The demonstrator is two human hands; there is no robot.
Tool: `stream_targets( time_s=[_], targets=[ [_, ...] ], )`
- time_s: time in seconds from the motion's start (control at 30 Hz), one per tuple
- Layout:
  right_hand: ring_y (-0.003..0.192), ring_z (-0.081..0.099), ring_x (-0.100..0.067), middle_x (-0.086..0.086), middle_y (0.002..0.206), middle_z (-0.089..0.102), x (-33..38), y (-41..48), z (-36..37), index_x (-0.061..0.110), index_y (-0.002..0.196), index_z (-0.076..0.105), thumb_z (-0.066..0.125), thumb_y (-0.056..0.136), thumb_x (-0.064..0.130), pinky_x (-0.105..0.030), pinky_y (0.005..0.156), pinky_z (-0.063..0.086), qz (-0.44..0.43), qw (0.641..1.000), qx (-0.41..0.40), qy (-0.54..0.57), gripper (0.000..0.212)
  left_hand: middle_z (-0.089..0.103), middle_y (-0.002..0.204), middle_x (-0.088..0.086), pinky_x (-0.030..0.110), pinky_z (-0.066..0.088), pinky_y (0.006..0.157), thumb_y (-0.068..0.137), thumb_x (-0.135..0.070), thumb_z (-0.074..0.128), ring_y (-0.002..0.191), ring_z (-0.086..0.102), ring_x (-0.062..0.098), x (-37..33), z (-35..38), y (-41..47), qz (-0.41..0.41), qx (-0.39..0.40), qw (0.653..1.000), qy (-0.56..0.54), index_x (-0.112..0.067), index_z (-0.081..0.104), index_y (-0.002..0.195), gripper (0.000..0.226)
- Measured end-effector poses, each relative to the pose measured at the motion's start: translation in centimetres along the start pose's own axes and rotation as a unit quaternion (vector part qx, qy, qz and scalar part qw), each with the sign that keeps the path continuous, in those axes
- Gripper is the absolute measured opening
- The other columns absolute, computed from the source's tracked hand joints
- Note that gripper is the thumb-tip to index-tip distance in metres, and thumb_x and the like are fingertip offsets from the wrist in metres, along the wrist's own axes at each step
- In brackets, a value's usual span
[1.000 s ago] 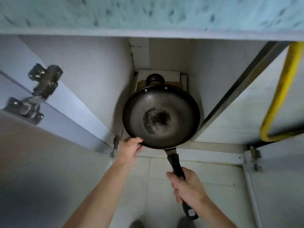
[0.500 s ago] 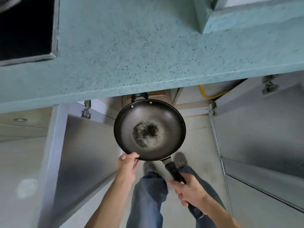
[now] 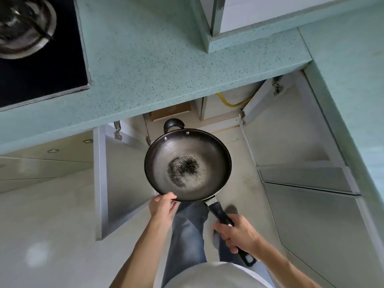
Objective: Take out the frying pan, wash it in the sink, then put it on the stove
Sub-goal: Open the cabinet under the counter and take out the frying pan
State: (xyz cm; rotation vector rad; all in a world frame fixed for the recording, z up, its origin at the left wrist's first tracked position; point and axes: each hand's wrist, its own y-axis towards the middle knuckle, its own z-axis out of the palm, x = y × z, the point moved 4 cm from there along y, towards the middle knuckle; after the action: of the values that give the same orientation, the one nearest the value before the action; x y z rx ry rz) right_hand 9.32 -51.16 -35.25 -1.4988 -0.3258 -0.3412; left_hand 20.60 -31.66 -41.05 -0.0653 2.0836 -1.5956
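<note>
The pan (image 3: 188,165) has come out of the cabinet (image 3: 218,107), where it sat a second ago, and is now held clear over the floor (image 3: 245,183) in front of it. The view has risen too: the counter (image 3: 145,65) and stove (image 3: 41,69) now show above.

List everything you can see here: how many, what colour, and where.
frying pan: one, black with dark specks in its middle, held above the floor before the open cabinet
stove: one, black with a metal burner, upper left
countertop: one, speckled teal, across the top and down the right
open cabinet doors: two, grey, either side of the pan
hose: one, yellow, inside the cabinet
board: one, brown, inside the cabinet beyond the pan
floor: pale, below
jeans: blue, under the pan
left grip: pinches the pan's near rim
right grip: holds the pan's long black handle
</note>
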Motion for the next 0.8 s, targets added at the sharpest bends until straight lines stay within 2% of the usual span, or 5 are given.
stream_targets(
  time_s=[0.2,0.37,0.47,0.53,0.8],
  targets=[
    [0.042,0.037,-0.019,-0.002,0.054,0.048,-1.9,-4.1,0.0,0.011,0.068,0.051,0.066,0.085,0.017,-0.025,0.04,0.033,-0.034,0.999,-0.022,-0.019,0.023,0.061,0.082,0.017,0.028,0.054,0.076,0.082,0.014,0.059,0.076,0.063,0.023,1.8,-2.2,-4.2,0.034,0.021,0.999,0.004,-0.004,0.05,0.081,0.02],
    [0.042,0.034,-0.018,-0.006,0.057,0.044,-3.4,-7.2,0.0,0.011,0.07,0.048,0.066,0.086,0.016,-0.025,0.039,0.032,-0.077,0.996,-0.023,-0.031,0.025,0.064,0.083,0.015,0.022,0.06,0.058,0.083,0.014,0.059,0.075,0.064,0.023,3.3,-4.2,-7.0,0.064,0.045,0.997,-0.016,-0.006,0.052,0.085,0.021],
    [0.04,0.034,-0.017,-0.002,0.053,0.043,-4.0,-9.2,-0.2,0.01,0.07,0.047,0.066,0.088,0.015,-0.024,0.038,0.032,-0.103,0.994,-0.015,-0.038,0.026,0.065,0.087,0.015,0.031,0.057,0.078,0.082,0.013,0.061,0.078,0.064,0.022,3.6,-5.1,-9.1,0.086,0.069,0.994,-0.012,-0.004,0.052,0.088,0.02],
    [0.039,0.034,-0.018,-0.002,0.053,0.044,-3.6,-10.6,-0.4,0.009,0.072,0.05,0.067,0.088,0.015,-0.024,0.037,0.032,-0.126,0.991,-0.01,-0.045,0.025,0.063,0.085,0.015,0.034,0.055,0.084,0.082,0.014,0.061,0.078,0.063,0.022,3.4,-5.5,-10.7,0.106,0.081,0.991,-0.018,-0.005,0.05,0.081,0.022],
    [0.04,0.038,-0.02,-0.006,0.058,0.044,-2.0,-14.5,-1.6,0.007,0.073,0.045,0.065,0.087,0.016,-0.026,0.039,0.031,-0.182,0.977,-0.022,-0.113,0.026,0.064,0.074,0.011,0.025,0.059,0.069,0.08,0.01,0.064,0.074,0.064,0.021,2.9,-6.3,-14.8,0.146,0.107,0.983,-0.042,-0.005,0.054,0.075,0.019]
  ],
)
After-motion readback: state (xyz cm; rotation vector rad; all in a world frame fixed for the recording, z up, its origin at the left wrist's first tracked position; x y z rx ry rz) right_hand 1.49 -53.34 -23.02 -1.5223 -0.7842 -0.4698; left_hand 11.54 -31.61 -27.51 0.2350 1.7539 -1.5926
